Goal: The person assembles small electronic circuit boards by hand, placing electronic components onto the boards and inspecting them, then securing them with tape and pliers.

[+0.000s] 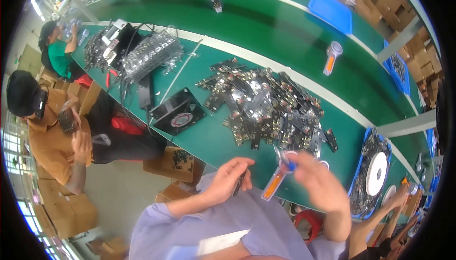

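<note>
My left hand (228, 180) pinches a thin black strip (240, 183), held near the front edge of the bench. My right hand (323, 181) is smeared by motion, and something small and blue (290, 165) shows at its fingertips; whether it grips this I cannot tell. Between the hands, at the bench edge, lies a clear plastic housing (273, 184) with an orange part inside. Its round end is partly hidden by my right fingers. Just beyond is a big heap of small black circuit boards (259, 101), with one loose board (330, 140) at its right side.
A small black fan (179, 119) stands left of the heap, near a wrapped bundle (152, 56) and cables. On the right is a blue tray (356, 174) bearing dark parts and a white reel (376, 173). Another orange-cored housing (332, 58) rests beyond. A co-worker (59, 134) sits left.
</note>
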Demonstrator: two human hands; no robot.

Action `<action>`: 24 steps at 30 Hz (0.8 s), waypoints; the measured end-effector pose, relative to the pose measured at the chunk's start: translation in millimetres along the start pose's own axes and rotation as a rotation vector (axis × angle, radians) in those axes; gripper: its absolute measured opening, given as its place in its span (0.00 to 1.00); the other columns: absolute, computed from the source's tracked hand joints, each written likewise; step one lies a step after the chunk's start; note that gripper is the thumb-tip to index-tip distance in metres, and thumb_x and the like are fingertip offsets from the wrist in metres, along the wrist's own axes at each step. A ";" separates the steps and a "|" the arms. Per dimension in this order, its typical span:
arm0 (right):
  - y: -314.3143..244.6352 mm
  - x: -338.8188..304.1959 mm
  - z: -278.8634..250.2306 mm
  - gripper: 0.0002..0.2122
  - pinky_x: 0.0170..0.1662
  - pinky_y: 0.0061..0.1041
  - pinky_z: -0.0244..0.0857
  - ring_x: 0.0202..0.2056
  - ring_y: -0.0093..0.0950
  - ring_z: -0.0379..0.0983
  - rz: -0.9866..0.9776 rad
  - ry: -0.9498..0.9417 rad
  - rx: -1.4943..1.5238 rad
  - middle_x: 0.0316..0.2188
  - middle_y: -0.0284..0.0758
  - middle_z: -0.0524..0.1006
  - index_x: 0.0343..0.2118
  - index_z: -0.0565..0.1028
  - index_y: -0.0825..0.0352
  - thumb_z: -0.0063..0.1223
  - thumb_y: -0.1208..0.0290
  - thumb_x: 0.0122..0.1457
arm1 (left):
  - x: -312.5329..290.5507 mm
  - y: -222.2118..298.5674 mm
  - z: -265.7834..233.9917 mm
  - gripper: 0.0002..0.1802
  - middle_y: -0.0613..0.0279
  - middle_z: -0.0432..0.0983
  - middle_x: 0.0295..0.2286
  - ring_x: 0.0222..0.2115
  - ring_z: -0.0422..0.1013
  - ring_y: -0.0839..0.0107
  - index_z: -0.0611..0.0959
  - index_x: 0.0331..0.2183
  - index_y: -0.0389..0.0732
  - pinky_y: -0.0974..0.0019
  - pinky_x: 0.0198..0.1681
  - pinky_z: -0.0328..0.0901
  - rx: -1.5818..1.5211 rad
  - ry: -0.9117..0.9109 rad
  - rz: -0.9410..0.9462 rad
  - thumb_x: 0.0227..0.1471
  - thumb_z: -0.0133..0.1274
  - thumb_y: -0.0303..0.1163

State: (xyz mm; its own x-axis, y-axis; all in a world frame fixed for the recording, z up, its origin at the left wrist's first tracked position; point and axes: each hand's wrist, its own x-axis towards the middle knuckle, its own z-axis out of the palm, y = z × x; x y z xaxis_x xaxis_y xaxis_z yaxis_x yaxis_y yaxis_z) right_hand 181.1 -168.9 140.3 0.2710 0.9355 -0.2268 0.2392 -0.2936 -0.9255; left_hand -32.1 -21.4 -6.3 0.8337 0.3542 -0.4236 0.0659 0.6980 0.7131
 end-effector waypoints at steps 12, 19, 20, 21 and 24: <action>-29.6 373.5 93.5 0.30 0.28 0.33 0.67 0.29 0.30 0.75 0.179 0.079 -0.159 0.27 0.43 0.80 0.30 0.81 0.75 0.60 0.43 0.62 | -36.4 19.9 -24.1 0.12 0.59 0.82 0.29 0.30 0.75 0.77 0.77 0.52 0.37 0.71 0.34 0.67 0.174 0.102 0.141 0.72 0.49 0.32; -33.4 342.5 72.0 0.20 0.50 0.41 0.74 0.44 0.46 0.82 -0.184 0.058 -0.387 0.40 0.51 0.85 0.42 0.84 0.72 0.56 0.55 0.66 | -22.2 20.8 -38.5 0.10 0.52 0.82 0.33 0.32 0.79 0.69 0.73 0.48 0.37 0.70 0.32 0.73 0.089 0.094 0.255 0.66 0.54 0.22; -48.8 312.4 54.5 0.19 0.49 0.39 0.74 0.43 0.42 0.83 -0.239 0.049 -0.340 0.39 0.49 0.85 0.45 0.83 0.72 0.56 0.57 0.67 | -18.7 22.9 -38.4 0.09 0.50 0.83 0.34 0.33 0.80 0.67 0.73 0.46 0.37 0.68 0.33 0.75 0.066 0.083 0.283 0.66 0.54 0.22; -57.6 276.1 34.0 0.18 0.48 0.36 0.75 0.41 0.36 0.83 -0.260 0.024 -0.239 0.38 0.46 0.85 0.47 0.82 0.72 0.55 0.59 0.68 | -14.2 21.0 -34.5 0.09 0.50 0.83 0.34 0.33 0.80 0.67 0.73 0.46 0.37 0.68 0.33 0.75 0.060 0.056 0.251 0.66 0.54 0.22; -56.2 168.0 0.6 0.16 0.44 0.38 0.74 0.37 0.42 0.83 -0.336 0.171 -0.105 0.33 0.48 0.84 0.41 0.81 0.74 0.56 0.63 0.66 | -0.7 22.6 -22.8 0.10 0.49 0.82 0.34 0.34 0.81 0.62 0.73 0.44 0.37 0.65 0.33 0.78 0.047 0.039 0.296 0.67 0.56 0.28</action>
State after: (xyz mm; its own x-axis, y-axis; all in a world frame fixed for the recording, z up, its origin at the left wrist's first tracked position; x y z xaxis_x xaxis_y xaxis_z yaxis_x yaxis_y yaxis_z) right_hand 212.7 4.9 154.1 0.3106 0.9394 0.1453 0.4327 -0.0036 -0.9015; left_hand -43.7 8.3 -2.6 0.7986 0.5625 -0.2142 -0.1510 0.5318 0.8333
